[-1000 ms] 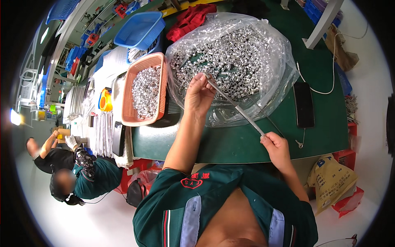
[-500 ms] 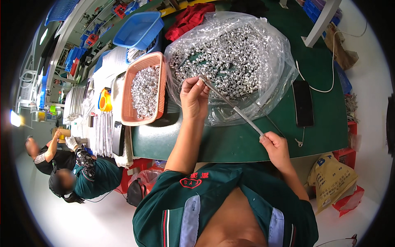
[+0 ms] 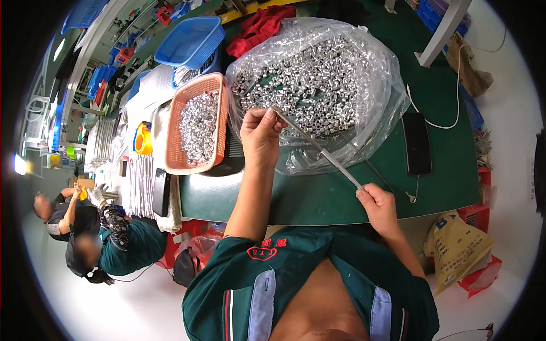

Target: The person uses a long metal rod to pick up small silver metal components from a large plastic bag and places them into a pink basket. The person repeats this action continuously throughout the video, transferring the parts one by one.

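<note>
My left grip [image 3: 260, 133], right grip [image 3: 378, 206] pinch rod [image 3: 323, 150] at opposite ends; metal bits [image 3: 333, 85] beyond left. Handling step, I judge; next wants steady hold.

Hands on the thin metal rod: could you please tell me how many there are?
2. The left hand holds the upper-left end of the rod; the right hand holds its lower-right end, nearer the table's front edge. No others seem hidden.

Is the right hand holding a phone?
No, the right hand grips one end of a thin silvery rod.
</note>
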Demonstrator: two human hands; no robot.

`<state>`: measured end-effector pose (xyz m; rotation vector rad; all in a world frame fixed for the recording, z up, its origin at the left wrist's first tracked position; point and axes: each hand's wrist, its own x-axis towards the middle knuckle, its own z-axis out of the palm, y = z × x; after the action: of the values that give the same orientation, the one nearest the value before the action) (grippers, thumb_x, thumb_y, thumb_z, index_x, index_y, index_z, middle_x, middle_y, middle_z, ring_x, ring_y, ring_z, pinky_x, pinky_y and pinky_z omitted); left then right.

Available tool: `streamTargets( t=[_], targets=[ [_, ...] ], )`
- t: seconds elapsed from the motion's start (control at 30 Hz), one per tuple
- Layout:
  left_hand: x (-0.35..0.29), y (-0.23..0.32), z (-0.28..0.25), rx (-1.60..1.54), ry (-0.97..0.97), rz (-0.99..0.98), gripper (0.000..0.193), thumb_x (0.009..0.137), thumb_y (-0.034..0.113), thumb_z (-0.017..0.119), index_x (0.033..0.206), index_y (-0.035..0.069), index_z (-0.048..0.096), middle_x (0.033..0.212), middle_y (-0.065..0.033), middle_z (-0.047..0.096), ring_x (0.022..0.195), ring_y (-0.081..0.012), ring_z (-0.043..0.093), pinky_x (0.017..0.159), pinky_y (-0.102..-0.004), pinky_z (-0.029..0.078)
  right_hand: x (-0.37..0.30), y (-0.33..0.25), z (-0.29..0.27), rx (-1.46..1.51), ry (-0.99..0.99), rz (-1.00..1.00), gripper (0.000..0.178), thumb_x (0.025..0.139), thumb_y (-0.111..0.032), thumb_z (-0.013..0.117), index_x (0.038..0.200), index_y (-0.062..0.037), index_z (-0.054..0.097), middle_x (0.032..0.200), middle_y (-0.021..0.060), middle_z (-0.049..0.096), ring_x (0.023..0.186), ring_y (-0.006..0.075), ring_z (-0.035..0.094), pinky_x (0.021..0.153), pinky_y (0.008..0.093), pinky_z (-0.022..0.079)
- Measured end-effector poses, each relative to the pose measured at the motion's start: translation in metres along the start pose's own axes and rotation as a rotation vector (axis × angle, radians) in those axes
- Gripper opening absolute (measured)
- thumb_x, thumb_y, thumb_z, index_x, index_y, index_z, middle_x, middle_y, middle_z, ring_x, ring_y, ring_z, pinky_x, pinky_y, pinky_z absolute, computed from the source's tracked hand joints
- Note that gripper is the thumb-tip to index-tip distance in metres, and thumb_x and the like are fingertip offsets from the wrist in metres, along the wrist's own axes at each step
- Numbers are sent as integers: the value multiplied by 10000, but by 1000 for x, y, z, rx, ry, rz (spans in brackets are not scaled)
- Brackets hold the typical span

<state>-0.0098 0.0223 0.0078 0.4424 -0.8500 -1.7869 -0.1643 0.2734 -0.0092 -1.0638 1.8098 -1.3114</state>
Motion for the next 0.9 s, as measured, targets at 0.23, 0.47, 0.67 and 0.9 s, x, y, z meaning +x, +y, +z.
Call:
streamTargets(
  t=[0.23, 0.47, 0.67, 0.9],
  targets=[
    [5, 8, -3, 128, -23, -41, 78, 877, 38, 651, 872, 14, 577, 814, -101, 659, 703, -149, 625, 657, -283, 526, 0, -1, 1, -15, 6, 8, 174, 893, -99, 632, 772, 3, 559, 584, 41, 431, 542, 84, 383, 499, 255, 349],
    [-4, 4, 7, 280, -16, -15, 202, 820, -28, 682, 974, -15, 552, 828, -131, 667, 687, -177, 630, 653, -303, 527, -3, -1, 7, -76, 48, 2, 171, 901, -111, 622, 788, 8, 574, 577, 37, 440, 545, 67, 397, 494, 257, 349],
    [-29, -16, 20, 475, -349, -422, 453, 821, 22, 690, 1231, -17, 500, 978, -117, 679, 858, -171, 637, 763, -285, 503, 5, -1, -1, 99, -20, 112, 178, 921, -125, 600, 820, 21, 594, 615, -18, 475, 595, 39, 413, 531, 228, 349],
    [15, 4, -3, 1457, -142, 60, 170, 817, 68, 682, 971, -5, 681, 915, -96, 682, 797, -145, 635, 718, -269, 494, 5, 4, -6, 205, -10, 215, 204, 933, -158, 593, 828, 16, 603, 648, -24, 488, 628, 35, 421, 567, 217, 359]
  ],
)
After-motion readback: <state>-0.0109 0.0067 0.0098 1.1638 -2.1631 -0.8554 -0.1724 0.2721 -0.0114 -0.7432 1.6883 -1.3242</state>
